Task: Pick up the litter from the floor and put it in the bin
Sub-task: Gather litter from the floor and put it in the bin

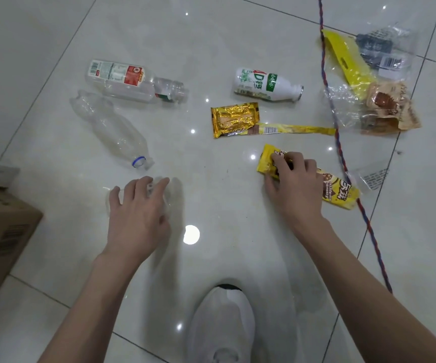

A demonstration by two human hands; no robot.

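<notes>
One head-worn wide-angle camera looks steeply down at the tiled floor [211, 35] from close above; the left hand [138, 218] and the right hand [295, 187], pinching a yellow wrapper [340, 192], reach mid-frame from the bottom edge; a white shoe [222, 323] fills bottom centre.

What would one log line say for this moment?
left hand over clear plastic item, grip unclear | right hand grips yellow snack wrapper

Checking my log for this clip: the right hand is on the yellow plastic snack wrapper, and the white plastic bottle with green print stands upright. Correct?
No. In the head view the white plastic bottle with green print lies on its side, not upright. The right hand is indeed on the yellow plastic snack wrapper.
</notes>
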